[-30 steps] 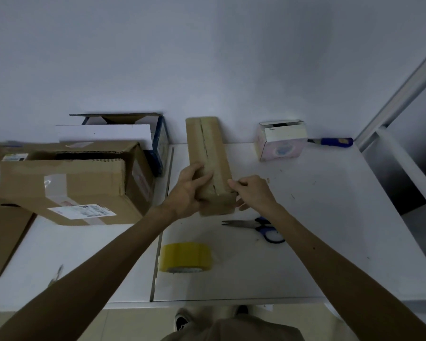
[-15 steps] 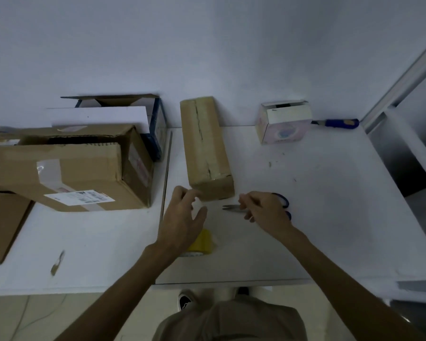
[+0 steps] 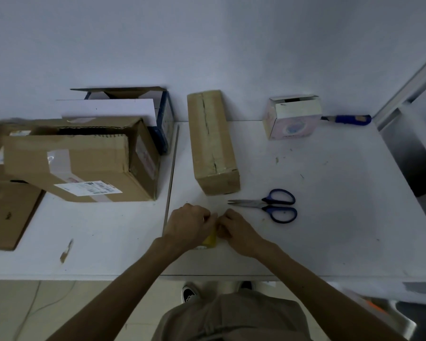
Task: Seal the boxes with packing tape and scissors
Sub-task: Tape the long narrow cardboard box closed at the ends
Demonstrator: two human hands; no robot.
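I have both grips on the tape [image 3: 209, 240], which sits on the counter [image 3: 330, 217] close to its front edge. My left grip [image 3: 190, 225] is curled over the roll from the left and pins it down. My right grip [image 3: 239, 232] is curled in against the roll's right side, fingertips bunched at the top where the two grips meet. They hide most of the roll, so I cannot tell whether the loose end is already pinched or only being felt for.

I judge the step to be freeing that end. To do it well, I want the left grip to hold the roll dead steady while one right fingernail works under the full width of the edge. Lifting only a corner risks splitting the tape into a sliver. Once it lifts, I would peel slowly and straight, sticky side away from my fingers, so it does not fold onto itself.

The long box [image 3: 213, 141] lies just beyond my grips, its near end towards me and a dark seam running along its top. I cannot tell if tape already covers that seam. The strip should start over the near end and follow the seam.

The scissors [image 3: 268, 205] lie closed, near my right grip, so that grip should fetch them while the left minds the roll.
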